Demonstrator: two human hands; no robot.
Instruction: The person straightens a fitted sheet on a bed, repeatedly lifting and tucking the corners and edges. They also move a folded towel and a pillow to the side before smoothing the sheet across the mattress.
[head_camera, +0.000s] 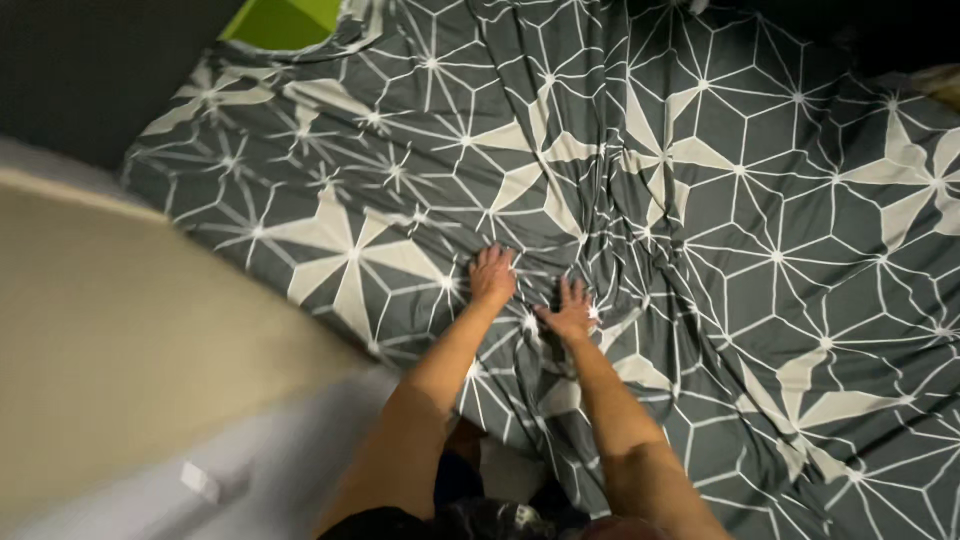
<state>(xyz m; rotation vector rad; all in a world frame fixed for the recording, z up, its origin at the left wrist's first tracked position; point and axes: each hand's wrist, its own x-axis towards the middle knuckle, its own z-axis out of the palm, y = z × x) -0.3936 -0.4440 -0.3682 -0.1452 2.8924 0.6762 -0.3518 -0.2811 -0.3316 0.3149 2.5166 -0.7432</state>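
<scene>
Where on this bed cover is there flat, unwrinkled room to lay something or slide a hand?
The dark patterned cover lies smooth right of the right hand, and also between the left hand and the cover's left edge. Folds bunch around both hands and run up toward the green patch.

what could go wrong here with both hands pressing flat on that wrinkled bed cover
1. Both the left hand and right hand lie flat on the grey patterned cover, so pushing may just shove the creases along rather than flatten them.
2. The cover's near edge hangs loose by the person's legs; it could probably slip down or get caught underfoot.
</scene>
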